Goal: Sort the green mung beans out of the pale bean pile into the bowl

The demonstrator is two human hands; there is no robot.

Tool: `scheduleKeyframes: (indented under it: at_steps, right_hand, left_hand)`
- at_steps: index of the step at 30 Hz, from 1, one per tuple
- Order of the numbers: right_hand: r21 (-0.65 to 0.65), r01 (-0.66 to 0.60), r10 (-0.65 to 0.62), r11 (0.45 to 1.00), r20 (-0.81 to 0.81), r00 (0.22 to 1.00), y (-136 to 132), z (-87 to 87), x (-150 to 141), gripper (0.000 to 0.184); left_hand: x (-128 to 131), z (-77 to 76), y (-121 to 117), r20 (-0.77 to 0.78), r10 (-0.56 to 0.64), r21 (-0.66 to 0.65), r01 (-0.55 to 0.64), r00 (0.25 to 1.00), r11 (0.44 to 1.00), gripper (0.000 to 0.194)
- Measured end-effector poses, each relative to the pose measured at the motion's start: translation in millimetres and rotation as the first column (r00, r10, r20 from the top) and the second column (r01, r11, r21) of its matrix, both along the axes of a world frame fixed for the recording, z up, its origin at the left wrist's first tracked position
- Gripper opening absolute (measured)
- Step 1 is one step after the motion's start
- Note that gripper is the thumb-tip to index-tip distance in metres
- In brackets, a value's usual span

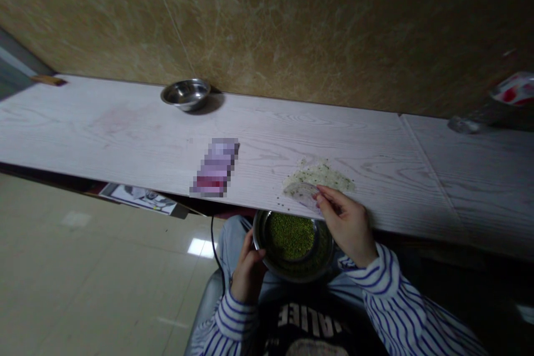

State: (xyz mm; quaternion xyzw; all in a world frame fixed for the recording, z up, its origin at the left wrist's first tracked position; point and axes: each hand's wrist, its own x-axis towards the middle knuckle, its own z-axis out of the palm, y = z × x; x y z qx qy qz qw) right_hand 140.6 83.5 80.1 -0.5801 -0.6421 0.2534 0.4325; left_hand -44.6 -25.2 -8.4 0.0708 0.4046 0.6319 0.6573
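My left hand [249,272] is closed on the left rim of a steel bowl [287,274], thumb over the edge. The bowl sits at my lap, just under the table edge, and holds many small green beans [292,235] that look like mung beans. Between the thumb and fingers of my right hand [348,222] is a thin, see-through plastic piece [298,192] with a rounded edge. It rests at the near side of a spread of pale, rice-like grains [327,174] mixed with green beans. A few loose green beans lie left of the grains.
On the pale wood-grain table [258,122], a second steel bowl [186,94] stands by the wall. A blurred-out purple flat thing [216,168] lies nearer the edge. At the far right is a clear container [496,108] with red and white inside. A drawer [142,198] juts out below, left.
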Motion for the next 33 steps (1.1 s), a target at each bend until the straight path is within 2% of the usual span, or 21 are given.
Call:
scheduleKeyframes:
  at_steps: [7, 15, 22, 27, 33]
  right_hand:
    - [0.057, 0.003, -0.008, 0.998, 0.089, 0.996, -9.6, 2.1, -14.6, 0.028]
    - [0.085, 0.069, -0.080, 0.994, 0.130, 0.988, -9.6, -1.2, 0.7, 0.030]
    - [0.088, 0.108, -0.117, 0.990, 0.098, 0.988, -8.2, 2.1, 9.1, 0.033]
    - [0.153, 0.087, -0.109, 0.984, 0.139, 0.984, -3.2, 5.8, 4.3, 0.031]
    - [0.209, 0.001, -0.044, 0.978, 0.203, 0.978, -5.1, 7.5, -0.2, 0.027]
  left_hand:
    - [0.3, 6.4, -1.1, 0.003, 0.008, -0.002, -0.008, 1.000, 1.000, 0.052]
    - [1.4, 2.2, -0.1, -0.001, -0.005, -0.007, 0.005, 1.000, 1.000, 0.049]
    - [1.8, 2.6, -0.5, 0.003, -0.007, -0.017, 0.007, 1.000, 1.000, 0.052]
    - [1.0, 2.3, -1.4, -0.023, -0.008, -0.004, 0.008, 1.000, 1.000, 0.053]
    - [-1.9, -5.1, -1.7, -0.010, -0.018, 0.038, 0.018, 1.000, 0.999, 0.059]
